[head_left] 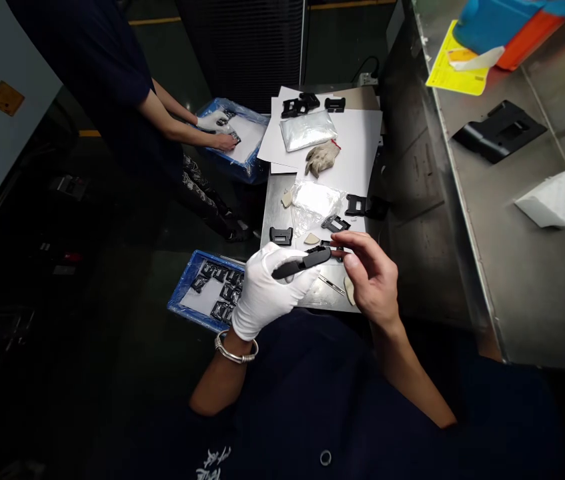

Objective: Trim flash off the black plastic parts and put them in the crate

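In the head view, my left hand [265, 293], in a white glove, is closed around a black plastic part [298, 265] above the near end of the table. The part slants up to the right, with its narrow edge towards me. My bare right hand [378, 285] is beside the part's right end, its fingers apart and slightly curled. Whether its fingertips touch the part I cannot tell. Beyond my hands lie a black frame-shaped part [281, 236], another black part [336, 224] and a beige pad [311, 239]. A slim metal tool [331, 285] lies below the held part.
A blue crate [182, 308] with several black parts stands at left. Farther off, a co-worker's hands [219, 133] reach into another blue crate [249, 170]. A worn glove [323, 157] and plastic-wrapped packet [309, 130] lie on the table. A metal bench [527, 267] borders the right.
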Available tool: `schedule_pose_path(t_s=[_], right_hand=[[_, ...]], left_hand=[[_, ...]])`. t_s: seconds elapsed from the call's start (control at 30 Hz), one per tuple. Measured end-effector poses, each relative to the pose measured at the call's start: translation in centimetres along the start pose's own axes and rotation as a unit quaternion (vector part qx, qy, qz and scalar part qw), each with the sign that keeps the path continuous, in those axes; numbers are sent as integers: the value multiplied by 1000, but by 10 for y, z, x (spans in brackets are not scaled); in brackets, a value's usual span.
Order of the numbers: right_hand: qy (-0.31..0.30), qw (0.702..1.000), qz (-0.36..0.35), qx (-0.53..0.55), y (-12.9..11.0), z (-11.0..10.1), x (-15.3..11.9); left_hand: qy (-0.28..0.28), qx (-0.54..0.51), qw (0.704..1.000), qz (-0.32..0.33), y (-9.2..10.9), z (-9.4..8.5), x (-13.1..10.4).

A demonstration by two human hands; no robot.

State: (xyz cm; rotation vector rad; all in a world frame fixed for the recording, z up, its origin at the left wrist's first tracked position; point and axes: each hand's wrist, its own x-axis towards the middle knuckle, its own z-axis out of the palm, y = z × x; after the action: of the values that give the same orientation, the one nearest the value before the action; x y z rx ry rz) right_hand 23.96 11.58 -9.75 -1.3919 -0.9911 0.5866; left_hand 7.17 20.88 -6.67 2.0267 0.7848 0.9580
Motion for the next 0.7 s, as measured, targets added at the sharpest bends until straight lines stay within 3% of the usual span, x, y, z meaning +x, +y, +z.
schedule_pose_path(t_s=[0.07,0.13,0.27,0.5,0.7], right_hand=[[-23,999,-15,16,-25,6,0],[-34,999,-18,18,-33,12,-1],[-7,1000,-1,13,-28,21,-6],[11,999,40,-8,-28,30,-16],[10,999,38,-24,-32,33,-21]], left_hand=[[-2,0,1000,21,1,1,1],[-2,5,999,36,0,0,1],[7,1,999,34,-2,0,1],[31,-40,997,-52,-3,0,-3],[12,-69,994,-89,-4,-6,-5]])
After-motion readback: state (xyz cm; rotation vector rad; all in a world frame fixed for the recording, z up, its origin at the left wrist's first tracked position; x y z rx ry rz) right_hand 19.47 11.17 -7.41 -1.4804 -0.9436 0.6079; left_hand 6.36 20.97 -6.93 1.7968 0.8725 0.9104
